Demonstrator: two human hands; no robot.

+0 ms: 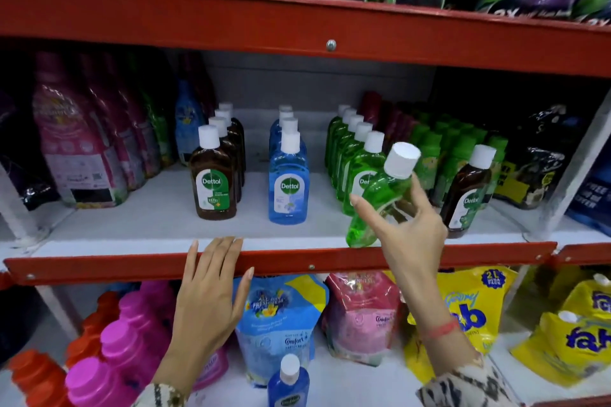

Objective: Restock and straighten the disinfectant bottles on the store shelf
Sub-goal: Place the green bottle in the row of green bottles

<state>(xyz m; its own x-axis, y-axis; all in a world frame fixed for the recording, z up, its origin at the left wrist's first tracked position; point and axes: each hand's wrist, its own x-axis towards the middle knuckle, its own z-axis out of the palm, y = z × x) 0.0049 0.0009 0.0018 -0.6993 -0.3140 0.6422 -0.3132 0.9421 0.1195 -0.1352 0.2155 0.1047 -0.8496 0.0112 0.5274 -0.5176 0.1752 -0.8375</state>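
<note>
One green bottle (380,198) gripped, left hand (211,291) flat

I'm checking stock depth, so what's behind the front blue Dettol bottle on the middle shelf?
Behind the front blue bottle stand more blue bottles in a single file; three white caps show above it. Their bodies are mostly covered, so their labels and anything further back cannot be seen.

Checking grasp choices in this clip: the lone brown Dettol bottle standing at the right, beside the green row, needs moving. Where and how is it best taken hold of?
Probably by the flat body of the brown Dettol bottle, just below the shoulder, coming from the open shelf front. It stands upright, green bottles crowd behind and to its left, and the white cap is narrow. The right hand already holds a tilted green Dettol bottle, so it must be set down first.
</note>
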